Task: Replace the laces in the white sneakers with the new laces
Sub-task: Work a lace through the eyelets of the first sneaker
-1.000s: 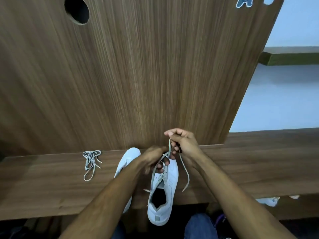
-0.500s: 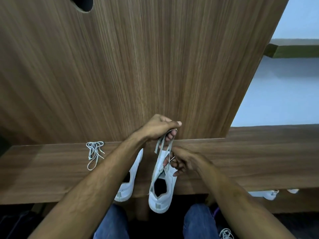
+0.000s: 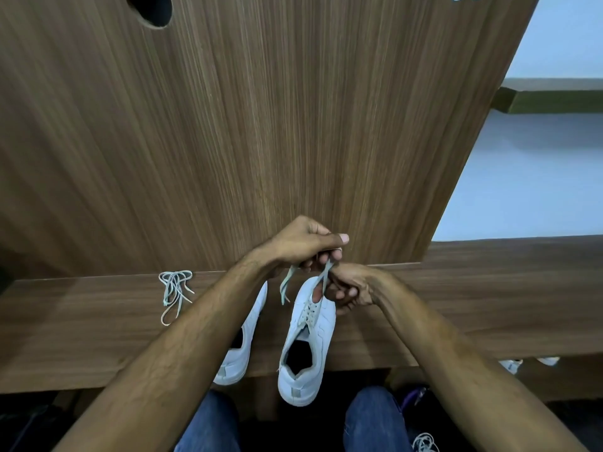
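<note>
Two white leather-look sneakers lie on a narrow shelf of brown wood-grain laminate [image 3: 489, 308], heels toward its near edge. The right-hand sneaker [image 3: 310, 347] has a smooth stitched upper, a dark foot opening and a heel that overhangs the near edge; its toe points at the shelf's far edge. A flat, pale woven lace [image 3: 287, 282] is threaded through its lower eyelets, and both loose ends rise toward the hands.

The left hand [image 3: 303, 243] is curled into a fist above the toe, thumb laid across the fingers, gripping the lace ends. The right hand [image 3: 349, 288] sits just below and beside it, fingers curled, pinching one strand of the lace close to the sneaker's tongue.

The second white sneaker [image 3: 241, 353] lies just left of the first, partly hidden under the left forearm. Farther left, near the far edge, a loose bundle of pale flat laces [image 3: 174, 291] lies in soft loops. A tall, upright, vertically grained wooden panel [image 3: 228, 141] rises from the far edge, with a round cut-out at its top.
</note>
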